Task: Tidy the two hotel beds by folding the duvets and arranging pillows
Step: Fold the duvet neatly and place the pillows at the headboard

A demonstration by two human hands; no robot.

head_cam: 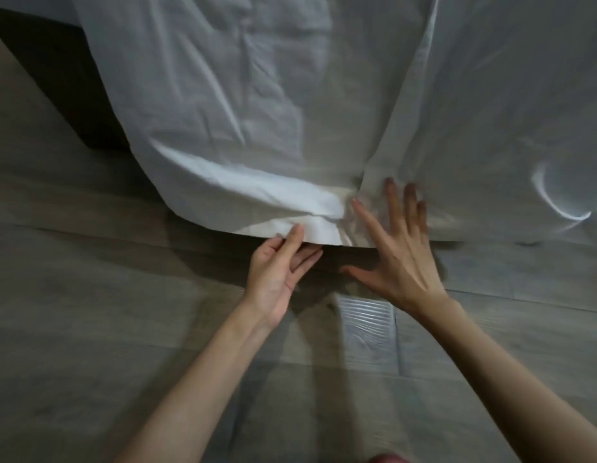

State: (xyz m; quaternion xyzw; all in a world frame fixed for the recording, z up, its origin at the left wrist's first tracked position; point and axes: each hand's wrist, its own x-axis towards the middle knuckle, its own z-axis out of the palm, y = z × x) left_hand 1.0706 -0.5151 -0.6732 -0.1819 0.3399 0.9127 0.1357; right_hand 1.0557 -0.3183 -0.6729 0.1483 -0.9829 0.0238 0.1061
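Both hands touched the creased white fabric duvet (257, 95). I saw the left hand (283, 265) pinching its hem, the right hand (399, 252) pressing flat-fingered.

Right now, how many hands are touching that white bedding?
2. The left hand pinches the lower edge of the white bedding; the right hand lies flat on it, fingers spread, just to the right. No other hand shows.

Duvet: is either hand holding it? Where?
Left hand pinches the duvet at its hanging lower edge, thumb above, fingers beneath. Right hand only presses flat against it, holding nothing.
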